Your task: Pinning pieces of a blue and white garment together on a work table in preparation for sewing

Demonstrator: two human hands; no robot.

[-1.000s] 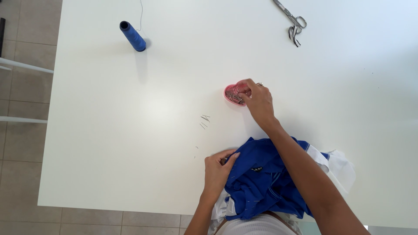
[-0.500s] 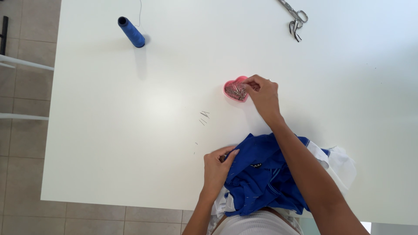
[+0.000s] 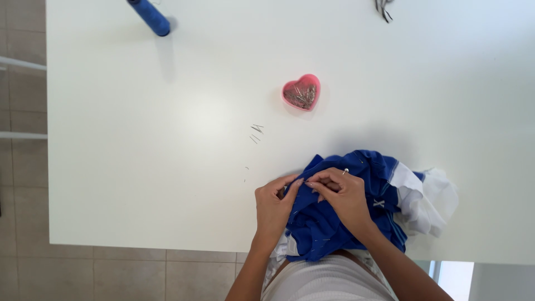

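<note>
Blue fabric (image 3: 334,223), trimmed with white, lies bunched at the table's (image 3: 167,167) near edge, at about 6 o'clock in the head view, with a white cloth (image 3: 432,203) spilling out toward 4 o'clock. Going from the left: a blue thread spool (image 3: 149,17) lies at 11 o'clock, and a few loose pins (image 3: 256,132) are scattered near the middle. The left hand (image 3: 274,207) rests on the fabric's left edge, fingers curled and pinching a fold. The right hand (image 3: 344,196) meets it just beside, thumb and forefinger closed on what looks like a pin at the fold; the pin itself is too thin to tell for sure. Small pale flecks across the blue cloth look like pins already set, so the pinning seems partly done, with more of the edge left. A pink heart-shaped pin box (image 3: 301,92) sits at 12 o'clock from the hands, open, with pins inside. Scissor tips (image 3: 383,8) show at 1 o'clock. No labels or signs show on the table.
</note>
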